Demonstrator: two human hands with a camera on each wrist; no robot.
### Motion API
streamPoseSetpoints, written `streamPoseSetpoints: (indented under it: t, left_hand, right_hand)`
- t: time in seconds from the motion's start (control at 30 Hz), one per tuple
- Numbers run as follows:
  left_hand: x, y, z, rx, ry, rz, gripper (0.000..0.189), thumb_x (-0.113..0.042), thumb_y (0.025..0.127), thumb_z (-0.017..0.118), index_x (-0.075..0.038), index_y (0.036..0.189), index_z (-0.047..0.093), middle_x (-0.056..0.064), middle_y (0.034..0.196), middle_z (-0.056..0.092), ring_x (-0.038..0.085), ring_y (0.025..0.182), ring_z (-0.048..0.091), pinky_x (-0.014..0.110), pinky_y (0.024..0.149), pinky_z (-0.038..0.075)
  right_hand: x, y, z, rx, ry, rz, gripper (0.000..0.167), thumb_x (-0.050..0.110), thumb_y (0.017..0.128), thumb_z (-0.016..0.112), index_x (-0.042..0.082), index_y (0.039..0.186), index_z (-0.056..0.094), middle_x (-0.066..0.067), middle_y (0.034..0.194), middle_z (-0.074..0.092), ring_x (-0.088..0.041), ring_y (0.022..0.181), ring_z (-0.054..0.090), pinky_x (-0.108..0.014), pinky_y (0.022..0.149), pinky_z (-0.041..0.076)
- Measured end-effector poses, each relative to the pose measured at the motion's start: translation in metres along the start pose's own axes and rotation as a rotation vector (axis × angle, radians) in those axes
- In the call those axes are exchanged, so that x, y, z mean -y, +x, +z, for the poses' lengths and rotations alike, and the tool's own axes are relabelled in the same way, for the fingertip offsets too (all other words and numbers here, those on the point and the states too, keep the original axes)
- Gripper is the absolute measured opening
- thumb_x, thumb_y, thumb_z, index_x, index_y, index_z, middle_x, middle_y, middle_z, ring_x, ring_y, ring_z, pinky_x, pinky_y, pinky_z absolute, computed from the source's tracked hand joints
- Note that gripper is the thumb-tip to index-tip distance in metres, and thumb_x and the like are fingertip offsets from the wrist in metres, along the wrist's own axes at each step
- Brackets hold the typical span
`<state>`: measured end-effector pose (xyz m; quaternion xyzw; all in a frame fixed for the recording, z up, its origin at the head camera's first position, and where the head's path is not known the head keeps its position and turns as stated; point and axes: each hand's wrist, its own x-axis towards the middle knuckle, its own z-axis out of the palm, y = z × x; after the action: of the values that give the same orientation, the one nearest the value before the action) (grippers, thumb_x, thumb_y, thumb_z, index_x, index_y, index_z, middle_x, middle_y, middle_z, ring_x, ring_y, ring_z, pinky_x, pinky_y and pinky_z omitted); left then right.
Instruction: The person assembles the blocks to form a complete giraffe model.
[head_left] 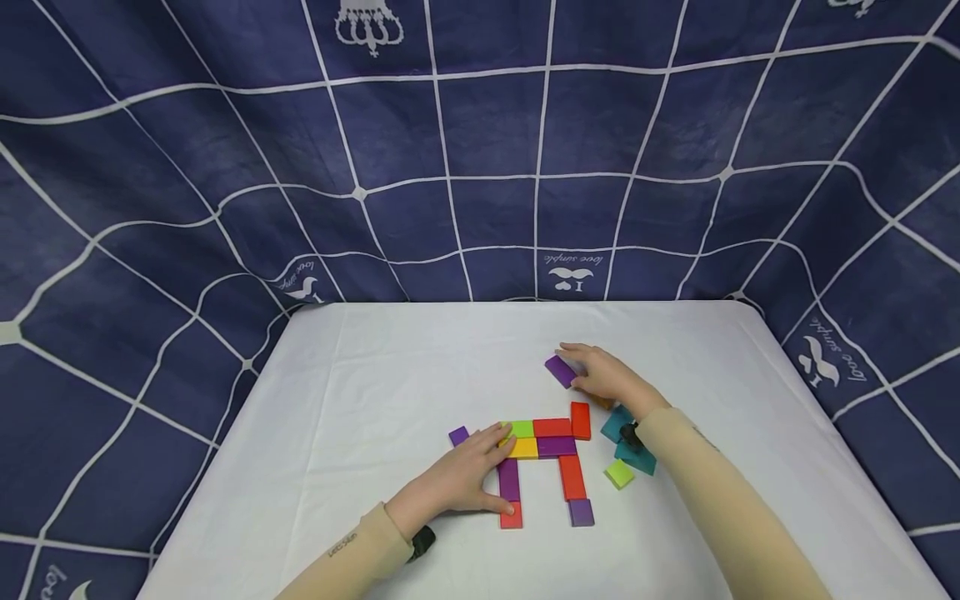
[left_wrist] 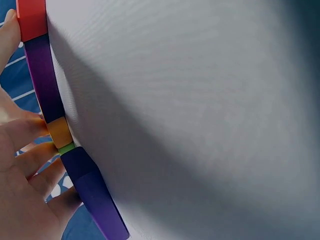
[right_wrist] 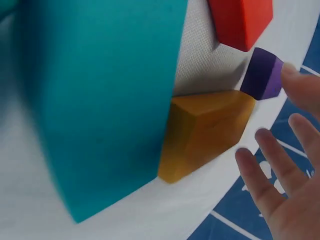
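My left hand [head_left: 467, 475] lies spread over the left side of a flat figure of colored blocks. Its fingertips rest at the yellow block [head_left: 527, 448] and lime block [head_left: 521, 429], and the thumb is at the lower red block [head_left: 511, 518]. In the left wrist view, those fingers [left_wrist: 50, 172] extend along the row's edge, by a purple block [left_wrist: 44, 77]. Farther back, my right hand [head_left: 606, 375] is at a separate purple block [head_left: 560, 372]. The right wrist view has its thumb [right_wrist: 291, 75] against that block, other fingers spread and straight.
Beside the right wrist lie an orange block [right_wrist: 210, 125], teal blocks [head_left: 637, 457] and a small lime block [head_left: 619, 474]. The figure's right side has red blocks [head_left: 572, 477] and a purple square [head_left: 581, 512]. A white cloth [head_left: 360, 375] covers the table; a blue checked curtain [head_left: 487, 208] surrounds it.
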<state>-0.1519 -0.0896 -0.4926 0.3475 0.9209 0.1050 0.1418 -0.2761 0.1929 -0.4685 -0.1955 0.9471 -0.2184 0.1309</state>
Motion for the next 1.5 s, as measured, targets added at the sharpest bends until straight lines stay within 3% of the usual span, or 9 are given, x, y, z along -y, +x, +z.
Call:
streamPoseSetpoints:
  t: [0.13,0.3,0.53,0.77,1.1,1.5]
  left_hand:
    - [-0.001,0.000,0.003,0.003,0.010,0.002,0.100,-0.066,0.077,0.071,-0.011,0.153,0.035,0.005,0.164,0.024,0.023,0.151,0.023,0.039,0.121,0.031]
    - [-0.002,0.001,0.005,-0.001,0.018,0.007,0.101,-0.067,0.077,0.070,-0.011,0.153,0.035,0.004,0.164,0.024,0.023,0.151,0.023,0.038,0.121,0.030]
    - [-0.002,0.001,0.004,-0.004,0.016,0.008,0.101,-0.066,0.077,0.071,-0.010,0.153,0.035,0.005,0.164,0.024,0.023,0.152,0.022,0.038,0.122,0.028]
    - [-0.002,0.001,0.005,-0.007,0.007,0.005,0.101,-0.066,0.077,0.071,-0.011,0.153,0.035,0.004,0.164,0.025,0.022,0.152,0.022,0.038,0.121,0.029]
    - [-0.001,0.000,0.001,0.004,-0.010,-0.009,0.100,-0.065,0.077,0.072,-0.011,0.153,0.035,0.004,0.164,0.023,0.022,0.152,0.022,0.039,0.121,0.029]
    - [-0.002,0.000,0.000,0.010,-0.016,-0.021,0.100,-0.064,0.077,0.072,-0.012,0.154,0.034,0.003,0.164,0.023,0.022,0.152,0.021,0.040,0.120,0.031]
  right_hand:
    - [0.000,0.006,0.006,0.075,0.010,-0.007,0.060,0.006,0.092,0.066,0.011,0.148,0.045,-0.013,0.159,0.033,-0.040,0.145,0.032,-0.056,0.114,0.036]
    - [0.001,0.009,0.010,0.124,-0.006,0.045,0.057,0.006,0.094,0.061,0.015,0.148,0.046,-0.010,0.160,0.033,-0.040,0.143,0.034,-0.057,0.114,0.035]
    - [-0.001,0.009,0.010,0.073,-0.048,0.067,0.055,0.012,0.092,0.068,0.007,0.144,0.051,-0.018,0.150,0.044,-0.040,0.138,0.041,-0.056,0.113,0.037]
    - [-0.008,-0.001,0.010,0.022,-0.061,0.126,0.057,0.017,0.094,0.067,0.002,0.145,0.047,-0.023,0.147,0.043,-0.040,0.133,0.045,-0.055,0.113,0.038]
    - [-0.014,-0.014,0.009,0.005,-0.035,0.123,0.057,0.019,0.094,0.067,0.000,0.144,0.048,-0.024,0.143,0.046,-0.041,0.129,0.048,-0.055,0.111,0.039]
    - [-0.016,-0.020,0.009,-0.029,-0.018,0.052,0.047,0.014,0.095,0.065,0.000,0.138,0.055,-0.024,0.139,0.050,-0.041,0.126,0.051,-0.055,0.109,0.042]
